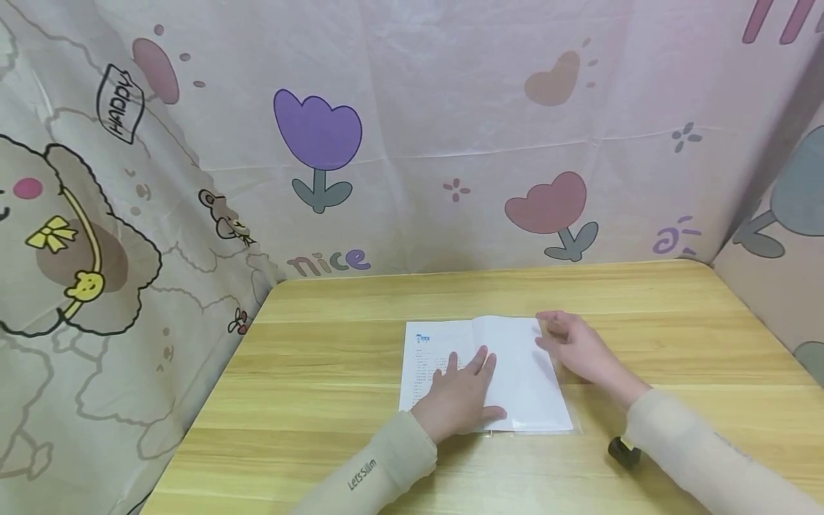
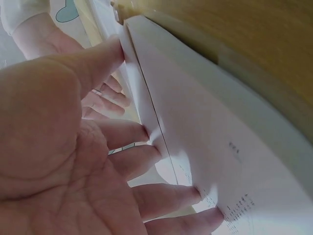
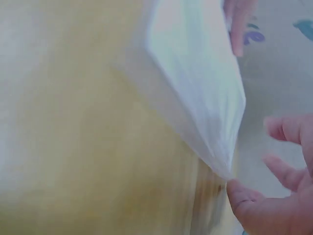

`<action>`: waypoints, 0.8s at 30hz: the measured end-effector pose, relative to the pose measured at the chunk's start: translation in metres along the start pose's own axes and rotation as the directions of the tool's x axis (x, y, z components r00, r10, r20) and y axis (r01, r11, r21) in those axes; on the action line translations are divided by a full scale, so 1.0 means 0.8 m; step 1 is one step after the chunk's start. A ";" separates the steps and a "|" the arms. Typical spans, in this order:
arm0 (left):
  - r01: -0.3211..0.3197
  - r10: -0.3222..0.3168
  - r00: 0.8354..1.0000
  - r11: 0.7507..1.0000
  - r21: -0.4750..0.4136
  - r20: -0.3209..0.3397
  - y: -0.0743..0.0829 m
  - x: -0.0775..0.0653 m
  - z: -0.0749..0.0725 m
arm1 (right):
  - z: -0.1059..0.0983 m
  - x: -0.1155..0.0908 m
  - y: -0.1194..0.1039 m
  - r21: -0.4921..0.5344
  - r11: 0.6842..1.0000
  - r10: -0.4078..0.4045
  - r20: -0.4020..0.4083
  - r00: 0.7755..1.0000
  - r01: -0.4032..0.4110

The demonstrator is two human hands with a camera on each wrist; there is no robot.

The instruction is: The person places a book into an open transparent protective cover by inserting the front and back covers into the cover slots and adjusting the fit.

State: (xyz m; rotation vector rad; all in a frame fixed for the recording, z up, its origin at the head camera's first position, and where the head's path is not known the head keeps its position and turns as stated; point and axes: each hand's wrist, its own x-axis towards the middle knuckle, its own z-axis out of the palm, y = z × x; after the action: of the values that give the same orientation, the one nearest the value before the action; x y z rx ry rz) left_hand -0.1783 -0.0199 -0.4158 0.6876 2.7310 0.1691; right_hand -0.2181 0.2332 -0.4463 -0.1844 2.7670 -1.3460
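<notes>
An open booklet (image 1: 524, 386) with white pages lies on the wooden table, printed text and a small blue heading on its left page. Along its right and lower sides shows a clear plastic cover edge (image 1: 577, 422). My left hand (image 1: 457, 397) rests on the booklet near the fold, fingers spread and fingertips on the pages, as the left wrist view also shows. At the upper right corner is my right hand (image 1: 576, 347). In the right wrist view its thumb (image 3: 242, 196) touches the page corner, while the other fingers stand apart from the paper.
The wooden table (image 1: 309, 357) reaches back to a patterned cloth (image 1: 418, 143) hung behind it and at both sides. A small black object (image 1: 624, 452) is beside the right sleeve; what it is I cannot tell.
</notes>
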 end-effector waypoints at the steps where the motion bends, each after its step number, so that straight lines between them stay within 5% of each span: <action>1: -0.001 0.001 1.000 1.000 0.001 -0.001 -0.001 0.000 0.000 | -0.003 0.002 0.000 0.033 0.998 0.045 0.001 0.999 -0.045; 8: -0.004 0.004 1.000 1.000 0.002 0.002 -0.004 0.000 0.005 | -0.014 0.009 -0.001 0.158 0.955 0.248 0.045 0.968 -0.252; 17: -0.007 0.007 1.000 1.000 -0.006 0.000 -0.006 -0.002 0.008 | -0.019 0.001 0.010 0.158 0.959 0.205 0.193 0.959 -0.237; 24: -0.014 0.014 1.000 1.000 -0.027 0.004 -0.010 -0.002 0.007 | -0.026 -0.011 0.017 0.238 0.928 0.193 0.352 0.916 -0.287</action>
State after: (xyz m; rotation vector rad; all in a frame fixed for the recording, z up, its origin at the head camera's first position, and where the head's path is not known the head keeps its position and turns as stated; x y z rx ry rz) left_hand -0.1784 -0.0277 -0.4222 0.6985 2.7157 0.2074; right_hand -0.2123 0.2587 -0.4440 -0.0375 2.2156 -1.4745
